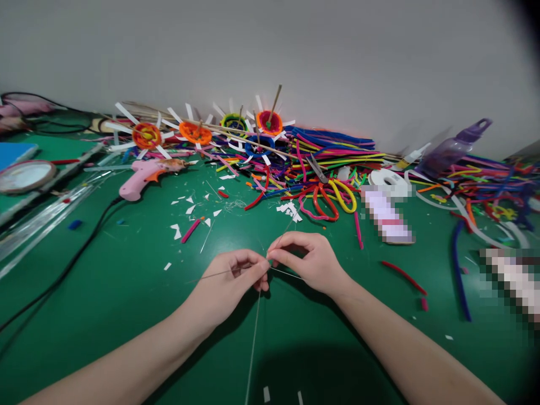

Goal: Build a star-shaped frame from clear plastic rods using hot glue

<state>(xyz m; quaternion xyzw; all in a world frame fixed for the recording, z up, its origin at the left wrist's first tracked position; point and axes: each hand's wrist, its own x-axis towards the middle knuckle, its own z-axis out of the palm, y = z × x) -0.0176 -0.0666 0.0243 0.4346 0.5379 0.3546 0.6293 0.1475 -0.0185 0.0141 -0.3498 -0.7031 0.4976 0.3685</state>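
In the head view, both my hands meet above the green table, fingertips pinched together near the middle. My left hand [236, 278] is closed on several thin pale strands [253, 343], which cross at the fingertips and stick out to the left, to the right and down towards me. Thumb and finger of my right hand [310, 259] pinch the strands at the same crossing, touching the left fingertips. Whether the strands are wire or thread I cannot tell. Just beyond the hands lie white paper scraps [289, 210] and a short pink pipe cleaner piece [190, 231].
A pink glue gun [141, 177] lies at left, its black cord [76, 261] running towards me. Scissors [331, 194], pipe cleaners [337, 149] and orange pipe-cleaner discs with white strips [196, 133] line the wall. A purple bottle [453, 149] leans at right.
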